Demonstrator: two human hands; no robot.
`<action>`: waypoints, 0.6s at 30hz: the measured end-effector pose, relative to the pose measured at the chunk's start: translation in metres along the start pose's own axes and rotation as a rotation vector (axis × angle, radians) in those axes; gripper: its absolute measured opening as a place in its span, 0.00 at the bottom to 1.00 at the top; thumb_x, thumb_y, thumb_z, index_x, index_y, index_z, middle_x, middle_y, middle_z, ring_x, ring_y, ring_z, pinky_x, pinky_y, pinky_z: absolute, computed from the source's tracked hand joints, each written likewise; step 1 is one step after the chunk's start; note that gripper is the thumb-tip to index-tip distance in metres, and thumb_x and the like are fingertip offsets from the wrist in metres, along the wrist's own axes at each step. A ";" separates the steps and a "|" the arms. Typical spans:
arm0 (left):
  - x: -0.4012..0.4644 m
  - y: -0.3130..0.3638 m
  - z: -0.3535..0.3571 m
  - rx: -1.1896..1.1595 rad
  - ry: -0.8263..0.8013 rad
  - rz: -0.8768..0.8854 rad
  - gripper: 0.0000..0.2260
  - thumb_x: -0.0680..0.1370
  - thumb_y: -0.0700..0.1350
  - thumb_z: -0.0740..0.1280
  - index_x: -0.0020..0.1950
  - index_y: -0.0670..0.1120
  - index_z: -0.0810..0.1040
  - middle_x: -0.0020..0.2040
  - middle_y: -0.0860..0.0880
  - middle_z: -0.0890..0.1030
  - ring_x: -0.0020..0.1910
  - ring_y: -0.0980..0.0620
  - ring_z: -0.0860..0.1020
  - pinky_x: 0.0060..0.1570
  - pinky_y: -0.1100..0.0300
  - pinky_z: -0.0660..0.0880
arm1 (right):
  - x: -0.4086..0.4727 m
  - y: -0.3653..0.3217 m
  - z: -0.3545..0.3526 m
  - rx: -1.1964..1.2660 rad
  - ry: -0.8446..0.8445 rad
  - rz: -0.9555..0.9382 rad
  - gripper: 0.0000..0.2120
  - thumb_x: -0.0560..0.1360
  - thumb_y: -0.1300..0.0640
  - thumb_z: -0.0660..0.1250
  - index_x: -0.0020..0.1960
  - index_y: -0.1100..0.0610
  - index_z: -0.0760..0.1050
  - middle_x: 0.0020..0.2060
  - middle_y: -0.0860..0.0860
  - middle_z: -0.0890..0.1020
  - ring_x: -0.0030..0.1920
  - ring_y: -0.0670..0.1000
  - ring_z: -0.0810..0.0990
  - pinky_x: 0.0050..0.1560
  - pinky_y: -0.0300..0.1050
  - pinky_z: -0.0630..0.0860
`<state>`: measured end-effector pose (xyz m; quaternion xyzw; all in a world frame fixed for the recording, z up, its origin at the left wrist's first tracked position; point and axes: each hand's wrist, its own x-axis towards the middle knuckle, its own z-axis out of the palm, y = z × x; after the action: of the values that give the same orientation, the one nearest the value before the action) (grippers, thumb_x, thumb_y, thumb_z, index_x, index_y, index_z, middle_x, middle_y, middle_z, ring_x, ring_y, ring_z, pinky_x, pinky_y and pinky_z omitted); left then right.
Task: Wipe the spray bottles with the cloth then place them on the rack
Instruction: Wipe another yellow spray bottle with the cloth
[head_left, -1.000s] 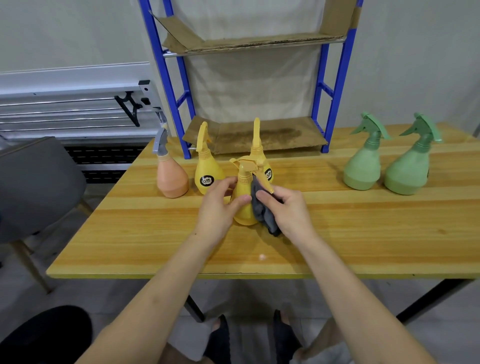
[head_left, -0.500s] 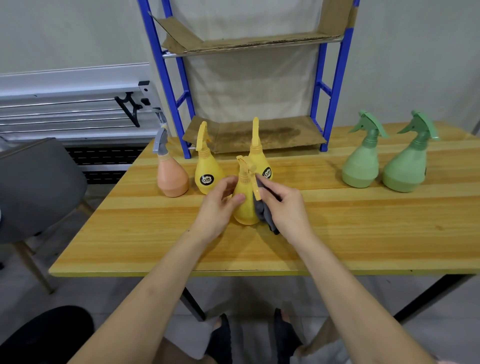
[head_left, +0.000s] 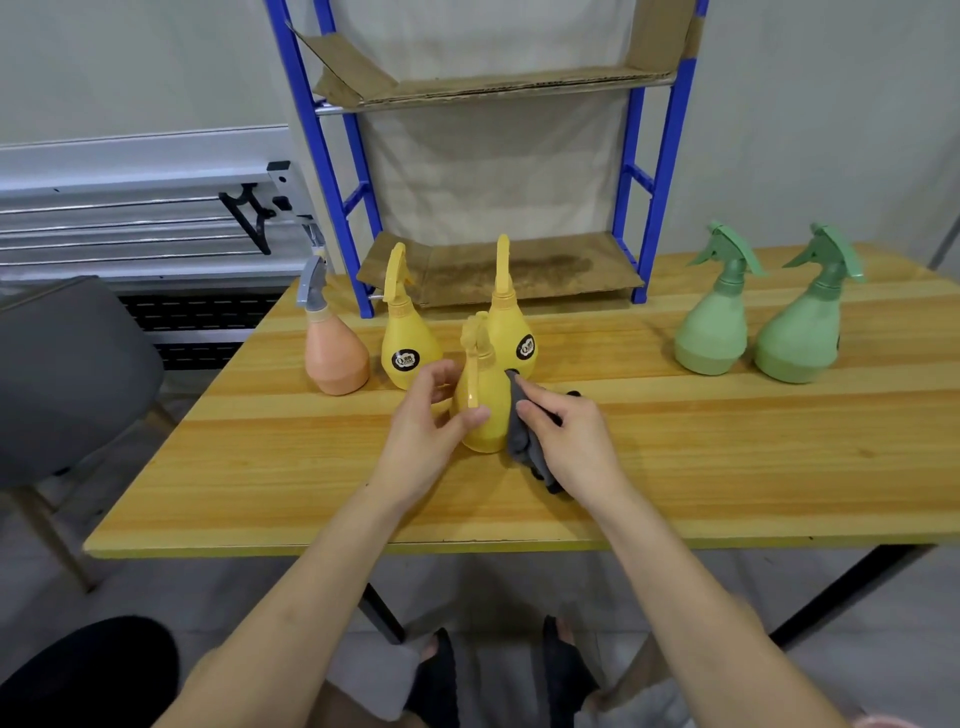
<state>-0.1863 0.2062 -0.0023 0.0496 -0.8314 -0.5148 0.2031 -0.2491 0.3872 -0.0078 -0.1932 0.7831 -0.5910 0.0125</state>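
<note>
Fingers (head_left: 470, 415) of the left hand (head_left: 421, 436) curl round the yellow spray bottle (head_left: 483, 410), upright on the table (head_left: 727, 457). Right hand (head_left: 571, 441) pinches the grey cloth (head_left: 522, 441) against its side, seemingly touching. Blue rack (head_left: 332, 171) stands behind.

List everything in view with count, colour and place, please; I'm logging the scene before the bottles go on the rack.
yellow spray bottles: three, yellow, table centre; the front one held.
peach spray bottle: one, peach with grey trigger, left of the yellow ones.
green spray bottles: two, green, table right.
cloth: one, grey, against the held bottle.
rack: one, blue frame, cardboard shelves, table's back edge.
table: one, wooden.
chair: one, grey, left.
left hand: grips the front bottle.
right hand: holds the cloth.
</note>
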 end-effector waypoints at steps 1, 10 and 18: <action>-0.001 0.000 0.001 -0.002 -0.001 0.002 0.25 0.77 0.51 0.75 0.71 0.52 0.70 0.66 0.58 0.77 0.65 0.61 0.75 0.62 0.62 0.75 | -0.001 -0.004 0.002 0.042 0.001 0.002 0.15 0.82 0.57 0.66 0.67 0.46 0.80 0.53 0.45 0.86 0.53 0.40 0.83 0.51 0.32 0.77; 0.007 0.002 0.000 0.036 -0.059 0.007 0.21 0.80 0.46 0.72 0.70 0.57 0.70 0.63 0.65 0.77 0.63 0.69 0.74 0.63 0.67 0.71 | -0.003 -0.018 0.003 0.155 -0.011 -0.051 0.17 0.82 0.57 0.66 0.70 0.49 0.77 0.63 0.42 0.82 0.64 0.38 0.78 0.68 0.40 0.74; 0.011 -0.011 -0.004 0.089 -0.072 0.023 0.24 0.81 0.52 0.69 0.77 0.54 0.69 0.69 0.53 0.75 0.67 0.58 0.74 0.66 0.46 0.75 | -0.007 -0.002 0.000 0.031 0.017 0.037 0.16 0.81 0.59 0.66 0.68 0.51 0.79 0.62 0.44 0.82 0.63 0.39 0.78 0.67 0.40 0.74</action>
<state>-0.1959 0.1951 -0.0073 0.0306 -0.8609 -0.4762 0.1766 -0.2422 0.3890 -0.0073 -0.1732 0.7773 -0.6046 0.0197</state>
